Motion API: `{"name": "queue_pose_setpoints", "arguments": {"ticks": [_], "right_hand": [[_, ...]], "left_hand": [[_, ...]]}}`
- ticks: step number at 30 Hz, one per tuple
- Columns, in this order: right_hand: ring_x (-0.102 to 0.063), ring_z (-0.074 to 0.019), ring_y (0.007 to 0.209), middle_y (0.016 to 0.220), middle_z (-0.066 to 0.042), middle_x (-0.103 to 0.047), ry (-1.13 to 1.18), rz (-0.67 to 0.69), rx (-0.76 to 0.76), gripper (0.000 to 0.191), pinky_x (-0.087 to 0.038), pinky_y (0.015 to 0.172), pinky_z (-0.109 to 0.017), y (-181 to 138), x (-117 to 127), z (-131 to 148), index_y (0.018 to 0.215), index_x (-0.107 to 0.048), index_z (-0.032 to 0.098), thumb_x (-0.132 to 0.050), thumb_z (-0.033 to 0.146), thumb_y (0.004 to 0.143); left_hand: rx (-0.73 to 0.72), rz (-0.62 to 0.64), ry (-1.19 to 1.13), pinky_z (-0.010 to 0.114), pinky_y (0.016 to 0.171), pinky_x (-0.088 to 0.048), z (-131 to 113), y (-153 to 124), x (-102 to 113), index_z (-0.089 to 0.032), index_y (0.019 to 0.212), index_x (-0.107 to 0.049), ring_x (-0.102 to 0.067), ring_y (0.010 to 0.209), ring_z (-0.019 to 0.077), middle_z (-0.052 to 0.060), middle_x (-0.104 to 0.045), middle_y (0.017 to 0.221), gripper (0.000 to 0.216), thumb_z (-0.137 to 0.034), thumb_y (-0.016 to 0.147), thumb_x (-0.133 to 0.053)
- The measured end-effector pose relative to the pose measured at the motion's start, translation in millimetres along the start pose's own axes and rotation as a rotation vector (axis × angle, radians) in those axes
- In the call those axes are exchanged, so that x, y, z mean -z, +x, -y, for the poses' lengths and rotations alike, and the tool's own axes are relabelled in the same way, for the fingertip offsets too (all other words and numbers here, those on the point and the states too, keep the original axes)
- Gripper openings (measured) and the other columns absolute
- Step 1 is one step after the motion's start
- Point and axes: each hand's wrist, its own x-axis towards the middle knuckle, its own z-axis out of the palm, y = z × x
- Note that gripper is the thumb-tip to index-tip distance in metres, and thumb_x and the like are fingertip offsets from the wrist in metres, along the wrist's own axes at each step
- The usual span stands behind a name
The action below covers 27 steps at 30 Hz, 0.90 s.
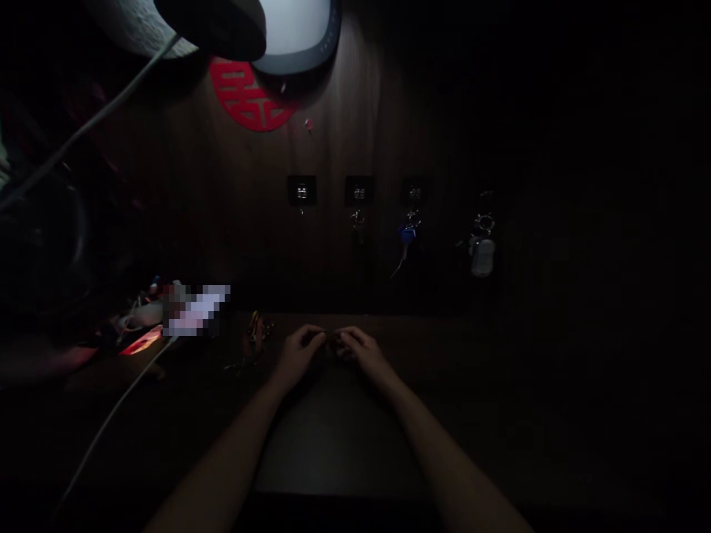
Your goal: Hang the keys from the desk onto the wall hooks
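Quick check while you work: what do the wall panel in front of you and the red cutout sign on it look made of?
The wall panel looks like dark wood or wood-look laminate, going by its vertical grain and soft sheen. The red cutout sign seems to be paper or felt: flat and matte with cut-out shapes, though the dim light leaves this open.

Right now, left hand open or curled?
Curled: the left hand bends its fingers toward the right hand; too dark to tell whether it holds anything.

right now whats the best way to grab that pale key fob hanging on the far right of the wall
Probably pinch the metal ring just above the pale key fob, coming from the front with your right hand. The fob hangs free and could swing, while the ring sits at the top of the bunch, though the dim light hides how it's hung.
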Motion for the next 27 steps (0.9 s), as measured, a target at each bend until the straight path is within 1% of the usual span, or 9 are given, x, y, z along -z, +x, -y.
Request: {"name": "queue_pose_setpoints", "arguments": {"ticks": [3, 6, 9, 11, 13, 16, 19, 22, 27], "right_hand": [[-0.059, -0.0147, 0.073, 0.08, 0.0, -0.064, -0.146, 0.017, 0.073, 0.026, -0.044, 0.064, -0.026, -2.8, -0.7, 2.3, 0.084, -0.064, 0.021, -0.053, 0.044, 0.075], [-0.058, -0.0164, 0.083, 0.085, 0.0, -0.065, -0.265, -0.018, 0.177, 0.021, -0.043, 0.075, -0.028, -5.7, -1.3, 6.6, 0.084, -0.064, 0.022, -0.053, 0.037, 0.076], [-0.058, -0.017, 0.086, 0.087, -0.002, -0.065, -0.338, -0.069, 0.273, 0.017, -0.042, 0.079, -0.029, -7.3, -1.9, 10.0, 0.083, -0.064, 0.021, -0.055, 0.031, 0.074], [-0.058, -0.0174, 0.084, 0.082, -0.002, -0.064, -0.37, -0.1, 0.313, 0.013, -0.042, 0.078, -0.029, -7.8, -2.4, 11.0, 0.078, -0.064, 0.021, -0.056, 0.03, 0.072], [-0.057, -0.0171, 0.079, 0.076, -0.002, -0.063, -0.378, -0.128, 0.319, 0.012, -0.042, 0.074, -0.029, -8.2, -2.7, 11.5, 0.073, -0.062, 0.021, -0.055, 0.031, 0.072], [-0.057, -0.0165, 0.074, 0.073, -0.001, -0.063, -0.347, -0.146, 0.3, 0.015, -0.042, 0.069, -0.027, -8.7, -2.7, 11.6, 0.073, -0.06, 0.021, -0.052, 0.034, 0.074], [-0.057, -0.0167, 0.075, 0.073, 0.0, -0.063, -0.326, -0.169, 0.301, 0.016, -0.042, 0.069, -0.026, -8.6, -1.7, 10.8, 0.074, -0.059, 0.021, -0.051, 0.036, 0.075], [-0.056, -0.0167, 0.076, 0.074, 0.0, -0.062, -0.31, -0.194, 0.302, 0.017, -0.042, 0.069, -0.026, -7.9, -0.4, 9.5, 0.075, -0.058, 0.021, -0.05, 0.037, 0.075], [-0.055, -0.0163, 0.074, 0.071, 0.0, -0.06, -0.269, -0.223, 0.291, 0.018, -0.042, 0.068, -0.026, -7.5, 0.5, 10.4, 0.074, -0.057, 0.021, -0.051, 0.038, 0.075]], "left_hand": [[0.023, -0.026, -0.017, 0.028, 0.077, -0.047, 2.6, 1.3, -0.1, -0.017, 0.082, -0.063, -0.062, 0.083, 0.0172, 0.002, -0.068, 0.084, 0.024, -0.037, 0.075, -0.053], [0.038, -0.029, -0.02, 0.028, 0.078, -0.047, 6.1, 2.7, -0.9, -0.017, 0.081, -0.064, -0.062, 0.083, 0.0173, 0.002, -0.068, 0.084, 0.024, -0.038, 0.074, -0.054], [0.04, -0.003, -0.025, 0.028, 0.076, -0.047, 8.8, 3.7, -2.0, -0.017, 0.079, -0.064, -0.062, 0.081, 0.0172, 0.002, -0.069, 0.081, 0.025, -0.039, 0.073, -0.054], [0.034, 0.01, -0.032, 0.028, 0.076, -0.047, 9.2, 3.7, -2.4, -0.017, 0.079, -0.065, -0.062, 0.081, 0.0172, 0.002, -0.069, 0.08, 0.025, -0.039, 0.073, -0.055], [0.029, 0.028, -0.038, 0.029, 0.076, -0.048, 8.0, 3.2, -2.5, -0.017, 0.079, -0.065, -0.062, 0.08, 0.0173, 0.002, -0.069, 0.08, 0.025, -0.04, 0.073, -0.055], [0.019, 0.055, -0.039, 0.029, 0.079, -0.047, 4.3, 1.8, -2.1, -0.017, 0.082, -0.065, -0.062, 0.083, 0.0176, 0.002, -0.069, 0.084, 0.025, -0.039, 0.075, -0.054], [0.0, 0.057, -0.022, 0.03, 0.083, -0.047, 1.5, 0.3, -1.7, -0.018, 0.091, -0.065, -0.062, 0.09, 0.0179, 0.003, -0.069, 0.093, 0.026, -0.036, 0.078, -0.051], [-0.011, 0.084, 0.008, 0.03, 0.084, -0.047, 1.8, -1.0, -2.5, -0.02, 0.094, -0.064, -0.062, 0.091, 0.0178, 0.003, -0.069, 0.095, 0.026, -0.036, 0.079, -0.05], [-0.01, 0.15, -0.016, 0.032, 0.083, -0.048, 4.4, -2.9, -5.2, -0.019, 0.1, -0.061, -0.063, 0.09, 0.0182, 0.003, -0.069, 0.096, 0.029, -0.031, 0.073, -0.059]]}}
